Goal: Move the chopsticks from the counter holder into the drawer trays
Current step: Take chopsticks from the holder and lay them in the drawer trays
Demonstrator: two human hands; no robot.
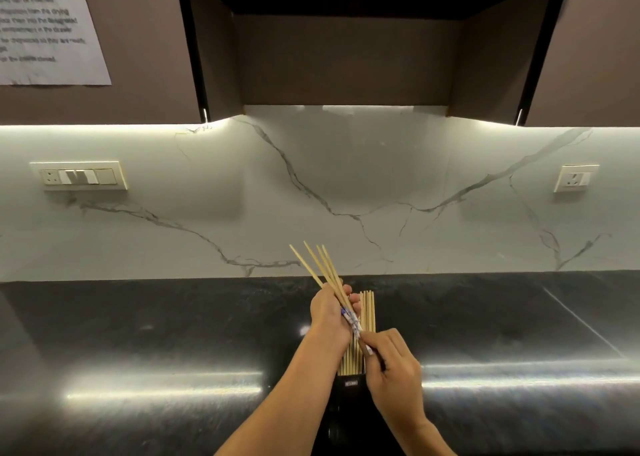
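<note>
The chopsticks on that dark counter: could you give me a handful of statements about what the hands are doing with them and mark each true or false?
1. The left hand holds a few chopsticks fanned out and pointing up toward the wall. True.
2. The right hand rests flat on the counter, away from the chopsticks. False: it pinches the lower, patterned ends of the held chopsticks.
3. The black holder is empty. False: many more chopsticks stand in it.
4. A paper sheet with printed text hangs at upper left. True.
5. An open drawer shows beneath the hands. False: no drawer is in view.
</note>
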